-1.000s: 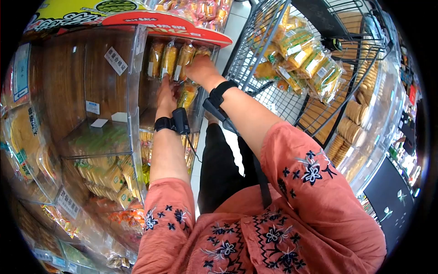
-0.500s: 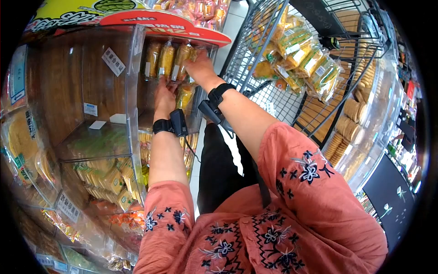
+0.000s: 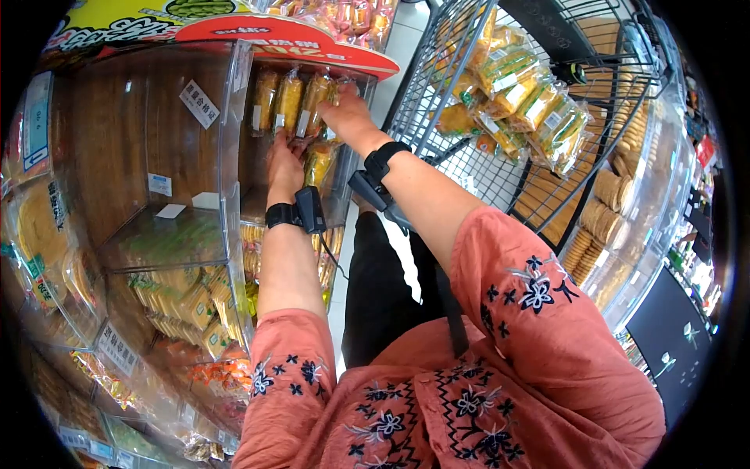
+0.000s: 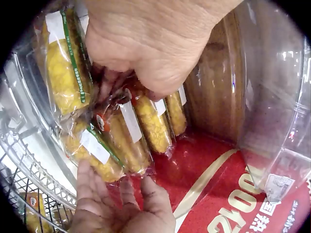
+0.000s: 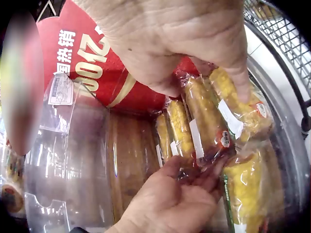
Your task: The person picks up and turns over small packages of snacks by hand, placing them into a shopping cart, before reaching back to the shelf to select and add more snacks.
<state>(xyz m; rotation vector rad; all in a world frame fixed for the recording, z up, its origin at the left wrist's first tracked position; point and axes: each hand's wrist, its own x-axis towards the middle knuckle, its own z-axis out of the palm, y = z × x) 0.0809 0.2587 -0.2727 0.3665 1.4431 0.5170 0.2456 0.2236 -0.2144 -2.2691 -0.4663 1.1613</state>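
Observation:
Wrapped yellow bread rolls stand in a row in a clear shelf bin. My right hand [image 3: 348,119] is at the far end of the rightmost roll in the row [image 5: 252,119], fingers spread about its end and one lying over the wrapper. My left hand [image 3: 284,166] reaches in at the near ends of the row, its thumb by a middle roll [image 5: 181,126] and its extended fingers touching the ends of the packs. Another wrapped roll [image 3: 319,162] lies nearer, beside the left fingers. The left fingertips are partly hidden by wrapping.
A wire shopping cart [image 3: 437,94] stands at the right with several wrapped breads [image 3: 539,109] inside. A clear divider [image 3: 231,148] borders the bin on the left. A red sign [image 3: 297,48] spans its far edge. Stacked round biscuits [image 3: 605,195] lie beyond the cart.
The right hand has shifted slightly at the rightmost roll, its fingers now more spread. The left hand stays at the near ends of the row.

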